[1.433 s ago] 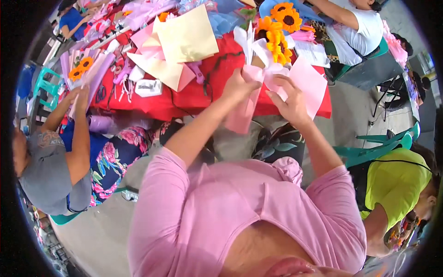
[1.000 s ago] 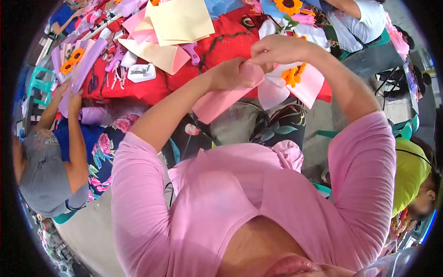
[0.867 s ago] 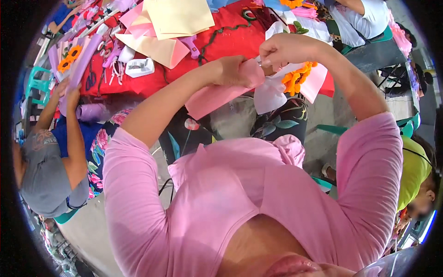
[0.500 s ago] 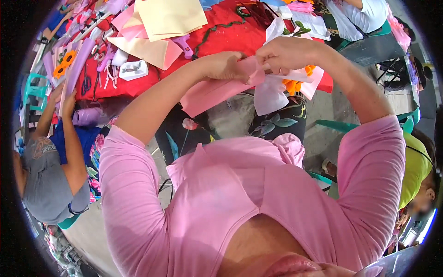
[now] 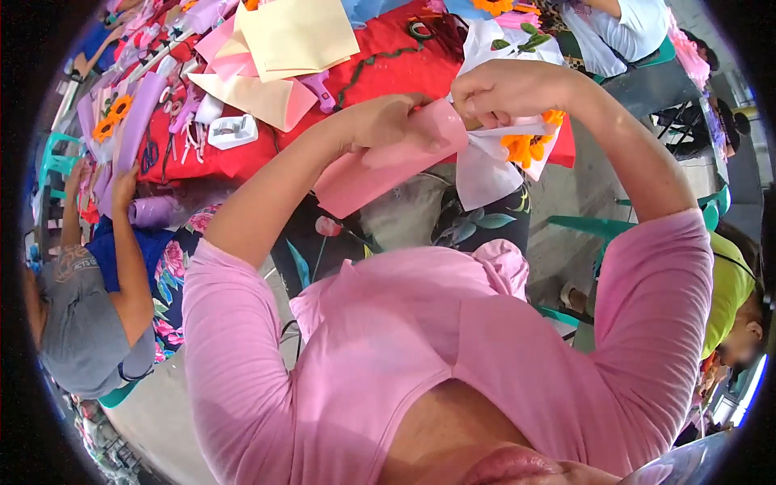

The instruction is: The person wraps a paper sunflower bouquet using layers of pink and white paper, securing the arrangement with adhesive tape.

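Note:
A wrapped bouquet lies sideways over my lap at the table's front edge. Its orange artificial flower [image 5: 525,149] shows among white wrapping paper [image 5: 483,171], on the right. Pink wrapping paper [image 5: 380,170] curves round the handle end, on the left. My left hand [image 5: 386,121] is closed on the pink paper, its fingers partly hidden behind it. At the gathered neck, where pink meets white, my right hand [image 5: 505,90] pinches with bent fingers. Whether it also holds something small there cannot be made out. Green leaves [image 5: 525,39] and more white sheet show just beyond it.
A red-covered table [image 5: 388,81] carries cream paper sheets [image 5: 299,36], a white tape dispenser [image 5: 233,131], a purple glue gun [image 5: 322,90] and scissors [image 5: 149,153]. At the left a person [image 5: 97,307] holds a purple-wrapped bouquet. A green chair [image 5: 594,226] stands at right.
The pink paper has turned to show a rounder, rolled end towards my right hand. My right hand has moved slightly up, and more of the orange flower shows.

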Tool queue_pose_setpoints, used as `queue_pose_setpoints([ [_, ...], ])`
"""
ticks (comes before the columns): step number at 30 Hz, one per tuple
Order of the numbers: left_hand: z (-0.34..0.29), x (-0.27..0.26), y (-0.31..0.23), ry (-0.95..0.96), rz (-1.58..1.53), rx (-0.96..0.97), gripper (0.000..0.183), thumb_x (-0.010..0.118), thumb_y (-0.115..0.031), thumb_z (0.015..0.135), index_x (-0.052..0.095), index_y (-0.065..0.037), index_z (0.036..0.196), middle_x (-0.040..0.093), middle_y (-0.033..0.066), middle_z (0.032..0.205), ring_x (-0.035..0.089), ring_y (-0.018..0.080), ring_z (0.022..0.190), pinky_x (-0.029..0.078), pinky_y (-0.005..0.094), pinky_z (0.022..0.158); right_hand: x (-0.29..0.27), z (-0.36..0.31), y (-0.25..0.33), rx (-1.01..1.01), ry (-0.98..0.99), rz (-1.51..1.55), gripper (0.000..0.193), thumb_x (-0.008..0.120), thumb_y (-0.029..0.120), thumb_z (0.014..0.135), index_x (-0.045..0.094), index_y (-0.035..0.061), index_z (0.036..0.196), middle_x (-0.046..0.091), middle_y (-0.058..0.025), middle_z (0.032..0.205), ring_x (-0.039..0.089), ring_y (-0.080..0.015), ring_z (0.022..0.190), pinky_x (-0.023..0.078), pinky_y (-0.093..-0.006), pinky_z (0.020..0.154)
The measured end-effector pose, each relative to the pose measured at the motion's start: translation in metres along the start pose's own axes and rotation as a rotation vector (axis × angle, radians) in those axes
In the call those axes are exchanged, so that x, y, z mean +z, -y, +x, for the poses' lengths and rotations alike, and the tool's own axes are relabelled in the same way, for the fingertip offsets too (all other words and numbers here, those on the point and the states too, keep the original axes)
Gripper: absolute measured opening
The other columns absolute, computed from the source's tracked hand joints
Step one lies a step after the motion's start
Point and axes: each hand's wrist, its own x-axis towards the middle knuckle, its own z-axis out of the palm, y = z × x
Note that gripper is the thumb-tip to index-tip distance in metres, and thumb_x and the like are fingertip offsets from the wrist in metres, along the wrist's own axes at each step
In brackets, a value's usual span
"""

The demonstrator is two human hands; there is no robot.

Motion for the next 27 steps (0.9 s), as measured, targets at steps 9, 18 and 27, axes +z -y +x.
queue_pose_setpoints([
  [9,-0.032,-0.005,-0.032,-0.077,-0.088,0.047,0.077,0.075,-0.023,0.067,0.035,0.002,0.128,0.054,0.0118,0.11,0.052,0.0172,0.1,0.04,0.0287,0.088,-0.022,-0.018,0.021,-0.125,-0.02,0.035,0.019,0.043,0.017,0.088,0.051,0.0029,0.079,0.055,-0.0028,0.066,0.053,-0.0113,0.061,0.043,-0.0272,0.056],
  [18,-0.055,-0.017,-0.05,-0.174,-0.177,0.037,0.083,0.076,-0.023,0.063,0.032,0.001,0.13,0.053,0.0133,0.112,0.052,0.0189,0.101,0.04,0.0286,0.088,-0.039,-0.035,0.062,-0.111,0.018,0.019,0.02,0.043,0.018,0.085,0.054,0.0018,0.086,0.06,-0.0071,0.07,0.058,-0.0165,0.067,0.045,-0.029,0.061],
  [27,-0.062,-0.017,-0.055,-0.238,-0.132,0.025,0.083,0.074,-0.032,0.062,0.036,0.002,0.127,0.054,0.0148,0.11,0.053,0.0209,0.1,0.041,0.0294,0.086,-0.036,-0.031,0.089,0.035,0.018,-0.195,0.015,0.05,0.019,0.082,0.055,0.0045,0.081,0.054,-0.0057,0.066,0.054,-0.015,0.065,0.041,-0.03,0.06],
])
